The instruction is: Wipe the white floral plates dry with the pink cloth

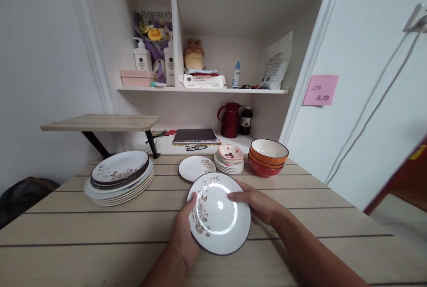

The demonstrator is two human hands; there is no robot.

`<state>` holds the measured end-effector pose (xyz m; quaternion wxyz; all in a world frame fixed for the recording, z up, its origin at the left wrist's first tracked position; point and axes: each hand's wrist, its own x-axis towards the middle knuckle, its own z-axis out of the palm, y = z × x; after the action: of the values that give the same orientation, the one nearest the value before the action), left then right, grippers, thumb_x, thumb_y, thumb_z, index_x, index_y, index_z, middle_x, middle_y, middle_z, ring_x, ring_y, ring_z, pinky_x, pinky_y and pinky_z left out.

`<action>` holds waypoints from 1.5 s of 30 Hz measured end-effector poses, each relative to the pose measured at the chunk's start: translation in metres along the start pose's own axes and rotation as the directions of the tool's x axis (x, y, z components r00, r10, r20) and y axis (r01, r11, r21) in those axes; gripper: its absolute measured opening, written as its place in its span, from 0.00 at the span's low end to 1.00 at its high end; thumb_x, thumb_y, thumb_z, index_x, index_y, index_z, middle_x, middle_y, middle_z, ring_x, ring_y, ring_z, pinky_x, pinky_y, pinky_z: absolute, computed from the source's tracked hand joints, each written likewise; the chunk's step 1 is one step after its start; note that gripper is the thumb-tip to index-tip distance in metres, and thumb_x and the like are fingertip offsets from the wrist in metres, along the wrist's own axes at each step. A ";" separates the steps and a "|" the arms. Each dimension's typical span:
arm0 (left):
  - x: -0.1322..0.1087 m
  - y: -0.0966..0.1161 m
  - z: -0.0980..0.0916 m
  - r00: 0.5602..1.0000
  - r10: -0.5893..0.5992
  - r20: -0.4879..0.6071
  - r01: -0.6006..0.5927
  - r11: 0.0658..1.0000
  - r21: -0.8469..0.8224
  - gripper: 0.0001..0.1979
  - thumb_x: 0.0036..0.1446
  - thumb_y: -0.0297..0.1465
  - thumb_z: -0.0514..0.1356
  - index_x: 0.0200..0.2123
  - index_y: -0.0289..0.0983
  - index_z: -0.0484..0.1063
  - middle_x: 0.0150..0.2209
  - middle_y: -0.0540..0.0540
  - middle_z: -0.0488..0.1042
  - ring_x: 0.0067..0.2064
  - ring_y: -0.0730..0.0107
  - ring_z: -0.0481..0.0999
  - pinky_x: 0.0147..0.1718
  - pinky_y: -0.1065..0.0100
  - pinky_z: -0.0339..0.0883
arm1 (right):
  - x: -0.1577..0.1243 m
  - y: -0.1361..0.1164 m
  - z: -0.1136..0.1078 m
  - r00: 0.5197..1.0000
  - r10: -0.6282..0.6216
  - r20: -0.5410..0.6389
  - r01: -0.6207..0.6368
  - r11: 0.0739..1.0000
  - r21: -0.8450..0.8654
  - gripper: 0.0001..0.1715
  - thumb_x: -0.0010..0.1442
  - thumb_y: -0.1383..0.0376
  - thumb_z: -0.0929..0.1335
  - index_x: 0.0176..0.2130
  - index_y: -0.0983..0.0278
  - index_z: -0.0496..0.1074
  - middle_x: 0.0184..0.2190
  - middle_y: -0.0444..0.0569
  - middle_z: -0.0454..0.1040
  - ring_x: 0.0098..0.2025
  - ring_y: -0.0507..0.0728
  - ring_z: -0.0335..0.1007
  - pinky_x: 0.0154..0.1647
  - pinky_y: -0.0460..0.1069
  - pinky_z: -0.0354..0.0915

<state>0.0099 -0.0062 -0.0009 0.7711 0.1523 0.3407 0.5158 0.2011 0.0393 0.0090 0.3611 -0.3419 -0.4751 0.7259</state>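
At lower centre, the left hand (pixel 185 232) and right hand (pixel 259 202) are clasping a brown-flowered plate (pixel 222 216), thumbs closing over its face, other fingers mostly hidden, apparently balancing it from both sides; another flowered plate (pixel 194 169) is lying behind.

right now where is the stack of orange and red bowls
In the head view, the bowl stack stands right of centre on the wooden table, beyond the right hand and just right of the small stacked plates.

Your white plate (pixel 222 216) has brown floral sprays and a dark rim; the bowls (pixel 267 159) are orange and red.
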 end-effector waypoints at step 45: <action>0.003 0.002 0.000 0.997 0.070 -0.018 -0.070 0.996 -0.051 0.27 0.53 0.39 0.63 0.53 0.29 0.71 0.46 0.33 0.78 0.48 0.49 0.77 0.51 0.54 0.67 | 0.005 0.003 -0.002 0.999 0.033 0.013 -0.034 0.999 0.019 0.42 0.46 0.69 0.74 0.59 0.62 0.64 0.47 0.56 0.77 0.46 0.65 0.74 0.50 0.60 0.67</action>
<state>0.0094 -0.0029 -0.0007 0.7536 0.1400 0.3278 0.5523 0.1990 0.0437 0.0043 0.3493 -0.3417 -0.4643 0.7386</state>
